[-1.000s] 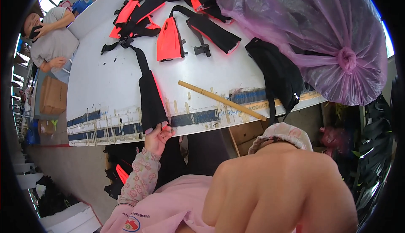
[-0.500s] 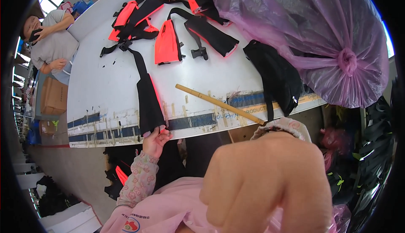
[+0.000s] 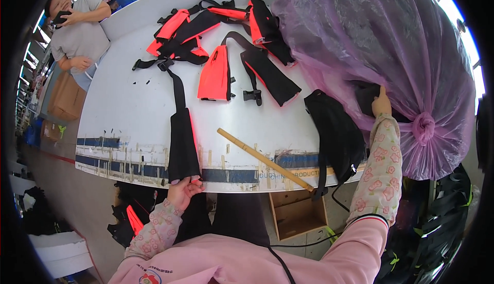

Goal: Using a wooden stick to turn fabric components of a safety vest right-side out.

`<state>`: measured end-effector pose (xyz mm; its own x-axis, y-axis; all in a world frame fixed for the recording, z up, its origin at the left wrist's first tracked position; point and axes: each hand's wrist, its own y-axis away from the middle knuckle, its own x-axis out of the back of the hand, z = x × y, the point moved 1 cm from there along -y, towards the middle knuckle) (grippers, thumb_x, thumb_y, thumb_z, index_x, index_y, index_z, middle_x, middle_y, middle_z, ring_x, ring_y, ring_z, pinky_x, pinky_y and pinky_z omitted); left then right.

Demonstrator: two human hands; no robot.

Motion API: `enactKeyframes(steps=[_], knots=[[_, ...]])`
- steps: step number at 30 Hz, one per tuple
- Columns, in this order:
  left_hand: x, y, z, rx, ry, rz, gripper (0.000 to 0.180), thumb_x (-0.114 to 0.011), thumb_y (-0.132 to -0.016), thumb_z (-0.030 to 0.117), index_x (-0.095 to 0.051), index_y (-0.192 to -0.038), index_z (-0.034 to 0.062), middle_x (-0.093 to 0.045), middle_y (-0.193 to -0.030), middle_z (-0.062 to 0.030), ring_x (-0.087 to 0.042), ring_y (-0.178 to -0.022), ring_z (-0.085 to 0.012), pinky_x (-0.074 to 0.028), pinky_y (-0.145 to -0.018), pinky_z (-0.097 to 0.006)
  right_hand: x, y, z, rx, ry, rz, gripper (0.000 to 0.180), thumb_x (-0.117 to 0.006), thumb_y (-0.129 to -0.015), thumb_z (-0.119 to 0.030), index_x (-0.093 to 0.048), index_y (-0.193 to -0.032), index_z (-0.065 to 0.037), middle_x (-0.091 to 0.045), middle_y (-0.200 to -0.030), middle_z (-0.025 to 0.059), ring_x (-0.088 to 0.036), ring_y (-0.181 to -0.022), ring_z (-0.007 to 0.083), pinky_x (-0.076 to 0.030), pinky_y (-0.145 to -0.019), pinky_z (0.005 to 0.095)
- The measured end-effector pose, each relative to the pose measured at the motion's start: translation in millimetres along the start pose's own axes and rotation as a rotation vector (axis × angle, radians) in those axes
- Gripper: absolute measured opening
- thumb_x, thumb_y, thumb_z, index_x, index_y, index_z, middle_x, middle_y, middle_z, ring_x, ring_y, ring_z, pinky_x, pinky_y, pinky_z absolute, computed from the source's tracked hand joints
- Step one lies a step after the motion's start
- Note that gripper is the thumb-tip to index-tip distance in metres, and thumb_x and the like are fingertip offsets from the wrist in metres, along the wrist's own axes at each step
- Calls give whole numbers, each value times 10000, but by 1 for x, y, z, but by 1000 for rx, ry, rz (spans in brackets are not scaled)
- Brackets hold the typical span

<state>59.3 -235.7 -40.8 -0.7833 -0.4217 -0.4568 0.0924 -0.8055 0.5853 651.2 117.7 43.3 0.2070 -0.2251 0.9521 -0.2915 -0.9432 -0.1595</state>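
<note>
My left hand (image 3: 185, 194) pinches the lower end of a black and neon-coral fabric sleeve (image 3: 183, 145) at the table's front edge. A strap runs from its top to a black buckle. At the right, my right hand (image 3: 382, 105) reaches to a dark opening in a big purple plastic bag (image 3: 355, 32). Something black (image 3: 366, 96) shows there beside the fingers. The fingers look closed, but most are hidden, and what they grip I cannot make out. A black zipped pouch (image 3: 334, 129) lies left of my right forearm.
A wooden stick (image 3: 265, 158) lies slantwise on the white table (image 3: 139, 109). Several coral and black strapped pieces (image 3: 213, 73) are spread toward the back. Below the table stands an open wooden box (image 3: 298, 214). A person (image 3: 77, 37) stands beyond the left edge with a phone.
My right hand has moved from close before the camera out to the purple bag, where a dark opening now shows. My left hand still pinches the sleeve. The view has shifted.
</note>
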Motion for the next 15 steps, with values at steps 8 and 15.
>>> enactKeyframes(steps=[8,15], knots=[[2,1,-5,11,17,18,272,-433,-952,164,-577,-1014,-58,-649,-839,-160,-649,-675,-218,-528,-829,-432,-5,24,-32,27,461,110,581,-597,-822,-142,-368,-1352,-209,-514,-1159,179,-511,-1123,308,-428,-883,469],[-5,0,-4,7,-23,22,276,-436,-946,159,-574,-1025,-66,-648,-850,-166,-644,-675,-227,-528,-821,-432,-19,6,-25,387,857,160,281,-472,-863,-174,-561,-1127,-214,-569,-963,62,-631,-847,229,-495,-723,388]])
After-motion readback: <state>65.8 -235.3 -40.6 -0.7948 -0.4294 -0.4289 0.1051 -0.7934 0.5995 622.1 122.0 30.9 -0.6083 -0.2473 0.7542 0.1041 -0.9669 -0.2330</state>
